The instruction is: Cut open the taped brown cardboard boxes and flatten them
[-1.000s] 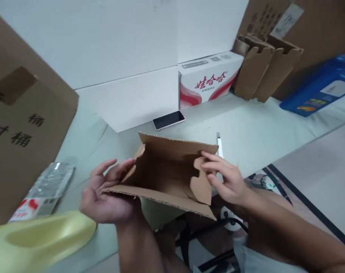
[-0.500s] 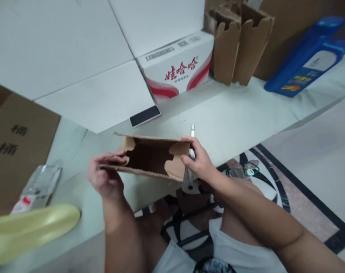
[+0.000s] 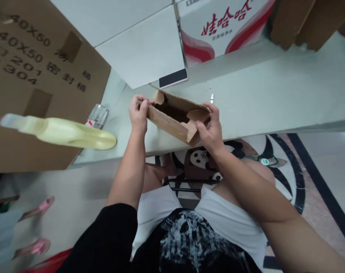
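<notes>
A small brown cardboard box [image 3: 172, 123], unfolded and open at the top, sits between both hands over the front edge of the pale table [image 3: 260, 98]. My left hand [image 3: 138, 113] pinches the box's left end, fingers closed on its flap. My right hand [image 3: 210, 129] grips the right end, fingers wrapped over a curved flap that folds inward. The box tilts down toward me.
A phone [image 3: 173, 77] lies just behind the box, and a thin white pen-like object [image 3: 211, 98] beside it. A pale yellow bottle [image 3: 61, 131] and a foil packet [image 3: 97, 115] lie at left, before a large printed carton [image 3: 38, 83]. A red-and-white carton [image 3: 220, 26] stands behind.
The view has tipped downward, so my lap and the floor show. The box went from wide open to narrower, and both hands closed on its ends.
</notes>
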A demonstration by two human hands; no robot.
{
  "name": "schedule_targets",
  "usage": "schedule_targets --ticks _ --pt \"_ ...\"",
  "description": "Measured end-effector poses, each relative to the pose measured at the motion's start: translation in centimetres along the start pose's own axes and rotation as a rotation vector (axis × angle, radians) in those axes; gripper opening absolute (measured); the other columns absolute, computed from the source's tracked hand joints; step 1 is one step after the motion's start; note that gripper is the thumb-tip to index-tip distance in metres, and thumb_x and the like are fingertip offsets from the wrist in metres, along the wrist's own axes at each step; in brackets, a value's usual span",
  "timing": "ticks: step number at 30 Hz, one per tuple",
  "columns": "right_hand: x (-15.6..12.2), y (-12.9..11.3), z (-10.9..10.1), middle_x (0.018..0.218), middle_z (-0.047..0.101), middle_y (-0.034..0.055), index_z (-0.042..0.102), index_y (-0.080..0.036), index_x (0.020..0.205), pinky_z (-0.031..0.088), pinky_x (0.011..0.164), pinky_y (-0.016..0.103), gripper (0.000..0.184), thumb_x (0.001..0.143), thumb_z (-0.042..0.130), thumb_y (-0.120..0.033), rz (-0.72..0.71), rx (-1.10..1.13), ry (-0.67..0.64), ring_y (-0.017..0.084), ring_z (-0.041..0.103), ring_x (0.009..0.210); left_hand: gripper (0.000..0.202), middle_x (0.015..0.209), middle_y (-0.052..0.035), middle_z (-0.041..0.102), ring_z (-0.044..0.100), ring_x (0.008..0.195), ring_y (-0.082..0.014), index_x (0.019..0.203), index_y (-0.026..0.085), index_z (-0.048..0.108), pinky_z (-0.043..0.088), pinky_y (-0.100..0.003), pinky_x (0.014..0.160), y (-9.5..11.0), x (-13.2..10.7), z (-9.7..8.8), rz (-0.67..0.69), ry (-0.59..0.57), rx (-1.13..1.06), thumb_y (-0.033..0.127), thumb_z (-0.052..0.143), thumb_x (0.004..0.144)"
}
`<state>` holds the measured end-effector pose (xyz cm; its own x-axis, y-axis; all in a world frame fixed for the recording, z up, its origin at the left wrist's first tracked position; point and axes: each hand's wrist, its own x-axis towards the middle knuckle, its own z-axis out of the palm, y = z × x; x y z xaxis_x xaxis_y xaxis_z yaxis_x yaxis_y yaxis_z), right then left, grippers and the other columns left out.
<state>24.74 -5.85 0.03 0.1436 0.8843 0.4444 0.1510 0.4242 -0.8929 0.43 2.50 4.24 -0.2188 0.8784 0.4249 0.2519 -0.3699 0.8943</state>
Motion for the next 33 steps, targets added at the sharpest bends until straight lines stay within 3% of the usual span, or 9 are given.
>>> schedule_targets --ticks 5,10,17,20,22,25,27,30,33 --pt "-1.0 -0.6 -1.7 0.113 0.061 0.0079 0.060 -0.026 0.113 0.050 0.103 0.051 0.029 0.098 0.044 -0.045 -0.116 0.010 0.070 0.028 0.061 0.111 0.048 0.070 0.0003 0.060 0.072 0.081 -0.0232 0.084 0.023 0.058 0.055 -0.035 0.078 0.8 -2.1 1.1 0.016 -0.106 0.009 0.069 0.071 0.078" --pt "-0.8 -1.0 -2.7 0.108 0.060 0.0102 0.061 -0.024 0.095 0.043 0.110 0.056 0.042 0.103 0.030 -0.049 -0.012 -0.009 0.119 0.031 0.059 0.120 0.046 0.080 -0.0015 0.061 0.068 0.089 -0.0233 0.087 0.023 0.061 0.054 -0.039 0.089 2.0 -3.7 2.5 0.061 -0.104 0.128 0.068 0.072 0.081" --pt "-0.6 -0.8 -2.8 0.117 0.060 0.0112 0.053 -0.025 0.130 0.051 0.102 0.053 0.038 0.102 0.030 -0.037 0.003 -0.223 0.080 0.029 0.062 0.117 0.037 0.113 -0.0060 0.062 0.062 0.120 -0.0272 0.100 0.025 0.069 0.047 -0.045 0.112 2.4 -3.6 3.3 0.110 -0.057 0.267 0.038 0.090 0.073" --pt "-0.5 -0.9 -3.1 0.120 0.060 0.0113 0.050 -0.025 0.130 0.052 0.103 0.051 0.036 0.103 0.029 -0.037 -0.002 -0.186 0.075 0.028 0.062 0.120 0.019 0.113 -0.0074 0.068 0.063 0.119 -0.0275 0.086 0.023 0.074 0.045 -0.047 0.115 2.2 -3.1 3.0 0.143 -0.177 0.317 0.038 0.083 0.080" --pt "-0.1 -0.6 -3.5 0.120 0.061 0.0107 0.049 -0.025 0.127 0.052 0.103 0.048 0.037 0.104 0.023 -0.038 -0.013 -0.110 0.065 0.025 0.063 0.119 0.018 0.106 -0.0072 0.072 0.066 0.114 -0.0268 0.080 0.023 0.074 0.047 -0.046 0.113 1.9 -2.8 2.5 0.125 -0.232 0.287 0.040 0.080 0.083" --pt "0.8 0.9 -4.1 0.114 0.064 0.0090 0.054 -0.023 0.116 0.054 0.100 0.048 0.038 0.103 0.023 -0.041 0.032 -0.040 0.125 0.024 0.065 0.114 0.022 0.105 -0.0066 0.073 0.068 0.114 -0.0258 0.080 0.022 0.074 0.050 -0.044 0.109 1.1 -2.5 1.0 0.071 -0.173 0.205 0.043 0.081 0.081" --pt "1.2 2.0 -4.2 0.108 0.066 0.0085 0.058 -0.022 0.106 0.055 0.096 0.049 0.038 0.102 0.030 -0.048 0.182 -0.045 0.146 0.025 0.067 0.108 0.027 0.108 -0.0065 0.074 0.069 0.115 -0.0248 0.083 0.022 0.073 0.051 -0.043 0.108 0.4 -2.4 -0.4 0.016 -0.078 0.152 0.046 0.083 0.078" --pt "1.1 3.0 -3.2 0.105 0.071 0.0097 0.064 -0.022 0.104 0.058 0.089 0.049 0.051 0.101 0.033 -0.062 0.423 0.053 -0.118 0.028 0.070 0.103 0.037 0.108 -0.0064 0.075 0.070 0.111 -0.0225 0.089 0.021 0.072 0.055 -0.036 0.100 -0.7 -2.4 -2.3 -0.151 0.115 0.040 0.052 0.083 0.073" --pt "0.5 2.3 -1.5 0.123 0.073 0.0086 0.067 -0.026 0.119 0.053 0.103 0.053 0.066 0.098 0.030 -0.076 0.354 0.211 -0.389 0.030 0.065 0.123 0.034 0.098 -0.0048 0.075 0.071 0.098 -0.0203 0.092 0.023 0.068 0.059 -0.029 0.079 -1.1 -2.8 -2.7 -0.382 0.231 -0.028 0.052 0.077 0.077"
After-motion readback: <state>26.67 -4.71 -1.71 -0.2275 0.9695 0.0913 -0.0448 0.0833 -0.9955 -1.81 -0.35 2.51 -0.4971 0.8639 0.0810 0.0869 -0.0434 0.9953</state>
